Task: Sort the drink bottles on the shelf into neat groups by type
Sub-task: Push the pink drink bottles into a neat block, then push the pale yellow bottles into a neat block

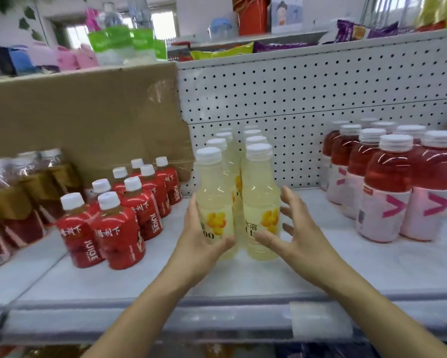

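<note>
Two rows, pale-yellow plastic bottles (261,200), between hands.
Left hand (201,236) grips front-left bottle (212,192); right hand (300,228) splayed alongside, holding nothing.

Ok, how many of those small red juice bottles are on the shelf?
8 red juice bottles: two files of four running front to back, left of the pale yellow bottles, in front of the cardboard. Others may be hidden.
</note>
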`<state>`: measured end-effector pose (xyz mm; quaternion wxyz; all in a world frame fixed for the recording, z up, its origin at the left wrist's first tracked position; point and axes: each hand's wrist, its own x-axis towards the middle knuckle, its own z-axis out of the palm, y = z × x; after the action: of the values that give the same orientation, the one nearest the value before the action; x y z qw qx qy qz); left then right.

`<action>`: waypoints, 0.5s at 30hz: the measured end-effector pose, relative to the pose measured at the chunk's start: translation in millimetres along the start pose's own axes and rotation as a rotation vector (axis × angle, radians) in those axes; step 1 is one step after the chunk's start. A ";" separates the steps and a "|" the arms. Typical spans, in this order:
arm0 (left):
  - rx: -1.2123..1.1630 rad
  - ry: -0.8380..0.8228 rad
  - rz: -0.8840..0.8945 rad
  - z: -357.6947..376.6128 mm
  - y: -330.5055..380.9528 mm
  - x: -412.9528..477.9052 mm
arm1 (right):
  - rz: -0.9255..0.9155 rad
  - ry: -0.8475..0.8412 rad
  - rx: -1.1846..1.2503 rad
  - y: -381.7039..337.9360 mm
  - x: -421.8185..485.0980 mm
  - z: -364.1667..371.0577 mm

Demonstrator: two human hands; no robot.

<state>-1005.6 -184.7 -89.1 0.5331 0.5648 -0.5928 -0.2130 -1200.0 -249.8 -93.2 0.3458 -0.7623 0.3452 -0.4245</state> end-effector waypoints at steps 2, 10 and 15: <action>-0.063 -0.077 -0.008 -3.2 -11.5 7.9 | 0.022 -0.016 0.015 0.8 6.8 8.0; -0.165 -0.075 0.020 11.6 -16.4 31.0 | 0.036 -0.065 0.110 6.8 24.3 12.9; -0.160 -0.040 -0.014 20.3 -27.0 45.1 | 0.079 -0.071 0.138 13.3 37.5 11.2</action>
<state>-1002.0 -239.6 -101.4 0.5632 0.5200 -0.5804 -0.2749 -1178.1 -284.8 -93.3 0.4259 -0.7370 0.3326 -0.4060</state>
